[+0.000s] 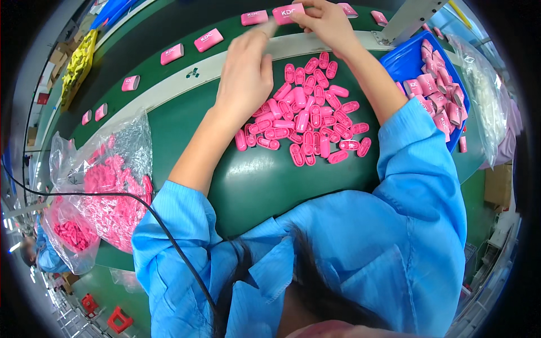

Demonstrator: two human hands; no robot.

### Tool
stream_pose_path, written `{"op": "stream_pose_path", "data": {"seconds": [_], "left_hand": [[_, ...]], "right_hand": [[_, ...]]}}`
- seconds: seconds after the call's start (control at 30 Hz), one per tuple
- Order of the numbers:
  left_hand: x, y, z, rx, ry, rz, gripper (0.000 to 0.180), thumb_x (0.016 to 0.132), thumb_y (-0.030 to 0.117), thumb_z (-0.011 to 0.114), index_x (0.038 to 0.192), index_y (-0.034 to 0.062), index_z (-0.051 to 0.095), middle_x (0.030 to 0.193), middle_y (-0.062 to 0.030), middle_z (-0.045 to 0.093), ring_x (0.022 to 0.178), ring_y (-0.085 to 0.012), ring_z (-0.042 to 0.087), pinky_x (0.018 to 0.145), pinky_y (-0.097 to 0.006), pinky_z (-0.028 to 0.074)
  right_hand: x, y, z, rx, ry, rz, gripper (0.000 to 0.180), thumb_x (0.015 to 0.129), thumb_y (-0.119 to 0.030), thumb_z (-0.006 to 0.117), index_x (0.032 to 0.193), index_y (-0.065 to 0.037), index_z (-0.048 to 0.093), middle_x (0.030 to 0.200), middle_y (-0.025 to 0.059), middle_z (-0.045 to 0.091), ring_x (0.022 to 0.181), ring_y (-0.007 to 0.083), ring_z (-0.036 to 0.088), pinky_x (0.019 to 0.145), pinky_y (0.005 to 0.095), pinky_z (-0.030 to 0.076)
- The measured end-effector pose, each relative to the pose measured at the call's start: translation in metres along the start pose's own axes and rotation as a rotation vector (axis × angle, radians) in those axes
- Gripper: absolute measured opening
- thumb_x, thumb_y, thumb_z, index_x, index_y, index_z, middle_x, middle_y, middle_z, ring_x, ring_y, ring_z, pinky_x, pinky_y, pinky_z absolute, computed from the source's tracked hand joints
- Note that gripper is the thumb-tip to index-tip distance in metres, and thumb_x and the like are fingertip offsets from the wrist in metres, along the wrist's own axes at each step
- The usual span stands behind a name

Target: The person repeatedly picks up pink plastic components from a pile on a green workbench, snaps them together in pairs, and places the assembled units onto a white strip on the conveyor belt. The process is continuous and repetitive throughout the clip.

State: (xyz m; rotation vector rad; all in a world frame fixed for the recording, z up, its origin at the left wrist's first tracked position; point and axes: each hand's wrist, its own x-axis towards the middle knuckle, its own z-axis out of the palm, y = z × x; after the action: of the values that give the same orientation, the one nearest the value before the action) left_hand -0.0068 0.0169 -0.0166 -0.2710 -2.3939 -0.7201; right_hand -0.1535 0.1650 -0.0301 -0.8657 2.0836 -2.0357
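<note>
Over the far belt, my right hand (328,25) pinches a small pink cardboard sleeve (288,14) with white print between thumb and fingers. My left hand (246,73) reaches up beside it; its fingertips are smeared by motion, close to the held sleeve and to another pink sleeve (254,18) lying on the belt. Whether the left fingers hold anything cannot be made out. Below and between my hands, a heap of glossy pink oval plastic pieces (301,121) lies on the green table (242,191); several show a hollow, grooved side.
More pink sleeves (209,40) lie spaced along the dark green belt (152,73) behind a pale rail (186,74). A blue bin (394,59) of sleeves stands at right beside a metal post (414,19). Clear bags (121,186) of pink parts sit left; a black cable (101,194) crosses there.
</note>
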Motion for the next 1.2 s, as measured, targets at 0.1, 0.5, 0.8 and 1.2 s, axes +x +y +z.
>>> {"op": "stream_pose_path", "data": {"seconds": [0.1, 0.5, 0.8, 1.2], "left_hand": [[-0.001, 0.007, 0.004, -0.105, -0.100, -0.065, 0.020, 0.081, 0.013, 0.069, 0.097, 0.0008, 0.070, 0.105, -0.0135, 0.064, 0.089, -0.0291, 0.063, 0.081, -0.036, 0.051], [-0.003, 0.010, -0.004, 0.048, -0.290, -0.157, 0.031, 0.079, 0.013, 0.070, 0.108, 0.0026, 0.066, 0.085, -0.0141, 0.066, 0.064, -0.0212, 0.065, 0.066, -0.031, 0.053], [0.005, 0.000, -0.008, -0.965, -0.169, -0.678, 0.034, 0.089, 0.007, 0.063, 0.121, -0.0030, 0.058, 0.102, -0.0115, 0.066, 0.086, -0.0163, 0.067, 0.079, -0.025, 0.055], [0.002, -0.004, -0.005, -0.962, -0.006, -0.691, 0.031, 0.089, 0.009, 0.065, 0.118, -0.0024, 0.061, 0.103, -0.0094, 0.066, 0.094, -0.0150, 0.064, 0.080, -0.027, 0.055]], "right_hand": [[0.032, 0.015, -0.018, -0.154, -0.062, 0.169, 0.025, 0.085, -0.011, 0.065, 0.105, 0.005, 0.063, 0.083, 0.0095, 0.069, 0.072, 0.0157, 0.064, 0.065, 0.0276, 0.051], [0.066, 0.020, -0.084, -1.390, 0.019, 0.156, 0.028, 0.074, -0.017, 0.065, 0.095, 0.001, 0.069, 0.095, 0.0257, 0.066, 0.090, 0.0412, 0.064, 0.083, 0.0452, 0.052], [-0.024, -0.047, -0.018, -0.005, -0.248, 0.271, 0.019, 0.090, -0.016, 0.065, 0.099, 0.000, 0.062, 0.089, 0.0063, 0.068, 0.074, 0.0097, 0.063, 0.065, 0.0226, 0.052], [-0.050, -0.022, -0.001, 0.135, -0.231, 0.215, 0.033, 0.090, -0.015, 0.065, 0.117, 0.002, 0.056, 0.100, 0.0107, 0.067, 0.087, 0.0131, 0.066, 0.081, 0.0232, 0.053]]}}
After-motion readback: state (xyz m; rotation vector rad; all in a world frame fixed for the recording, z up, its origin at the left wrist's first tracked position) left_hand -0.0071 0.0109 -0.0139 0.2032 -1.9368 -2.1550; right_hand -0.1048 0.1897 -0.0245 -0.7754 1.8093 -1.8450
